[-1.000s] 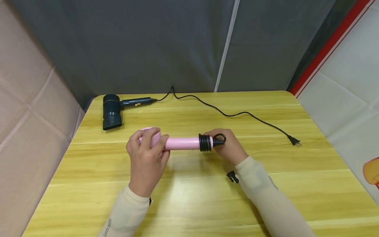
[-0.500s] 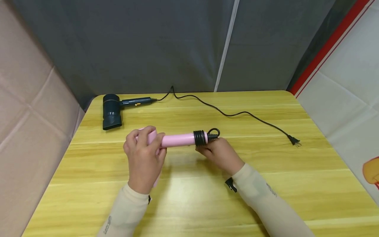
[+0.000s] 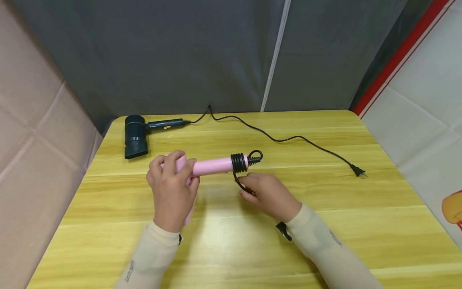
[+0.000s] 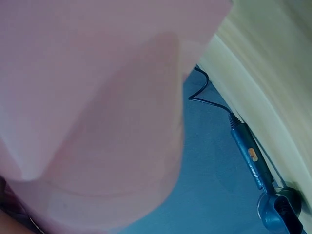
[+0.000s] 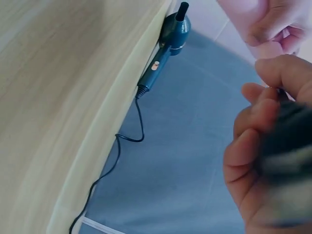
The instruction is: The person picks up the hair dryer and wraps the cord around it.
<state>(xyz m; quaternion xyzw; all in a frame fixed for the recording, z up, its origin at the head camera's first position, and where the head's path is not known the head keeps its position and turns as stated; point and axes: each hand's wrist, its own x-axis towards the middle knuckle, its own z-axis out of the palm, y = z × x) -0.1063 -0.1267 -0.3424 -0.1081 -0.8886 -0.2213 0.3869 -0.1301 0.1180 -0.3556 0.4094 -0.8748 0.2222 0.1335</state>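
Along the left edge, beside a pale pinkish quilted panel [image 3: 32, 120], we see the yellow wood-grained table [image 3: 223, 249], with a dark teal, hammer-shaped hair dryer [image 3: 135, 134] lying near its far left corner. Nearer to us, the left hand [image 3: 170, 182] grips the head of a smooth pink hair dryer [image 3: 213, 166], fingers curled over it, and holds it above the middle of the table, its handle pointing right. Round the handle's end we see a tight black cord coil [image 3: 238, 162]; a loose black strand [image 3: 237, 181] hangs from it to the right hand [image 3: 268, 194], which pinches that strand between thumb and fingers. Just above that hand, a small black loop [image 3: 256, 152] arches from the handle's tip. Farther right, we find the two-pronged black plug [image 3: 358, 171] of the teal dryer's thin cord [image 3: 274, 139], then a white panel [image 3: 426, 100] with a red border [image 3: 400, 60].
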